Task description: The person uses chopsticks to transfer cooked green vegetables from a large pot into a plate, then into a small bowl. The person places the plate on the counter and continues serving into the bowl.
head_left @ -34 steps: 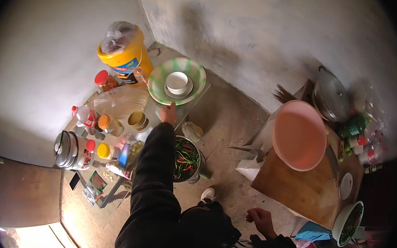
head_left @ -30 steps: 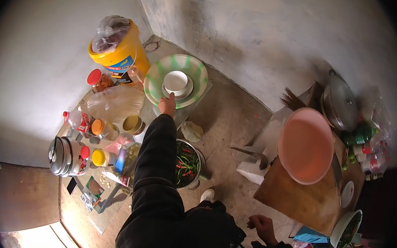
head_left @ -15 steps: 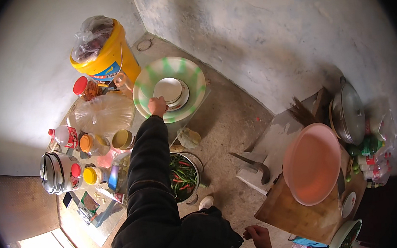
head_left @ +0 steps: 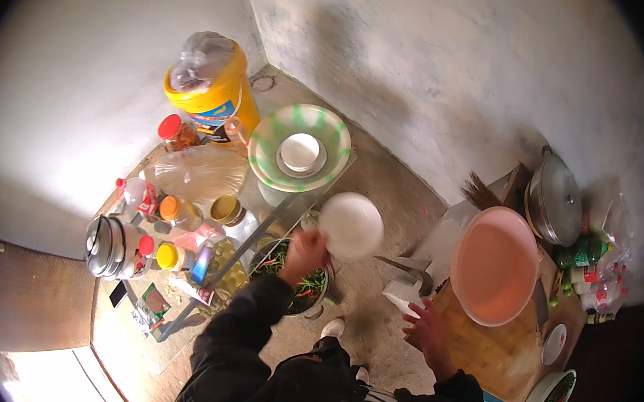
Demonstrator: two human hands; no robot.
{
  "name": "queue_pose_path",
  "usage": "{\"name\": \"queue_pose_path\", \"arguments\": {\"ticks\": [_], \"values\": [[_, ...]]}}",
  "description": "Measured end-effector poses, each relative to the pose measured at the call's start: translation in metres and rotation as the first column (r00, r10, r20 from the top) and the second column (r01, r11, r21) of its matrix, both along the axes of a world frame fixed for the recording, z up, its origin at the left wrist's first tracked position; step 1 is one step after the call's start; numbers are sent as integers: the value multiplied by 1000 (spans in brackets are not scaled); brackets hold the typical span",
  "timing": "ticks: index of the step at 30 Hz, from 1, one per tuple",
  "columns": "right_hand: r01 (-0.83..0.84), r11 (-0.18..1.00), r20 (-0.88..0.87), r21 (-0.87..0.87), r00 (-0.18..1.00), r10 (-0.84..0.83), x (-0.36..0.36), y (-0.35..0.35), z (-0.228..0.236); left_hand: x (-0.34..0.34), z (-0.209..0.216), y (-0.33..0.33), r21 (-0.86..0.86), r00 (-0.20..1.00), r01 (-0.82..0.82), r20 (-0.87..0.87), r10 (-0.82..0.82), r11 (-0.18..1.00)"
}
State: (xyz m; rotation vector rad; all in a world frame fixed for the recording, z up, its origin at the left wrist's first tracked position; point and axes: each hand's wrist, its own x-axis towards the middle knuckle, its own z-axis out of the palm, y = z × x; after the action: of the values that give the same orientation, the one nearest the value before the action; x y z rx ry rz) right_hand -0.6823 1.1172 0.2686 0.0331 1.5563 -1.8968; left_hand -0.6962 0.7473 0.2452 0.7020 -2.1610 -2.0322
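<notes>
In front of me I hold a round white bowl (head_left: 352, 225) by its left edge, with the fingers of my left hand (head_left: 306, 254) closed on it. Below that hand stands a metal pot (head_left: 328, 288) with green and red chili peppers (head_left: 310, 285). Farther off, a green-and-white basin (head_left: 265, 146) holds a small stack of white bowls (head_left: 301, 151). My right hand (head_left: 429, 335) is raised at the lower right, its fingers spread and nothing in them. It hangs near the wooden board's left side.
A glass-topped table with jars, a yellow bucket (head_left: 240, 93) and a plastic bag (head_left: 197, 172) lies to the left. At right, a pink basin (head_left: 494, 266) rests on a wooden board (head_left: 481, 352), beside a lidded pan (head_left: 559, 199). A curved blade (head_left: 412, 271) lies near the board.
My left hand has drawn back from the green-and-white basin, bringing a white bowl toward me over the pot. My right hand has come up and its fingers have spread.
</notes>
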Motion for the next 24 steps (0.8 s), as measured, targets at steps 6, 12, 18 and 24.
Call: {"name": "queue_pose_path", "arguments": {"ticks": [6, 12, 18, 24], "values": [[-166, 960, 146, -225, 968, 202, 34, 10, 41, 144, 58, 145, 316, 968, 126, 168, -186, 940], [-487, 866, 35, -115, 869, 493, 106, 47, 30, 290, 84, 237, 209, 989, -138, 85, 123, 968], [-705, 627, 131, -330, 624, 770, 229, 63, 43, 458, 112, 337, 538, 808, -481, -34, 588, 692], [-958, 166, -36, -233, 179, 983, 376, 59, 69, 635, 122, 423, 422, 435, -810, -35, 900, 408]]}}
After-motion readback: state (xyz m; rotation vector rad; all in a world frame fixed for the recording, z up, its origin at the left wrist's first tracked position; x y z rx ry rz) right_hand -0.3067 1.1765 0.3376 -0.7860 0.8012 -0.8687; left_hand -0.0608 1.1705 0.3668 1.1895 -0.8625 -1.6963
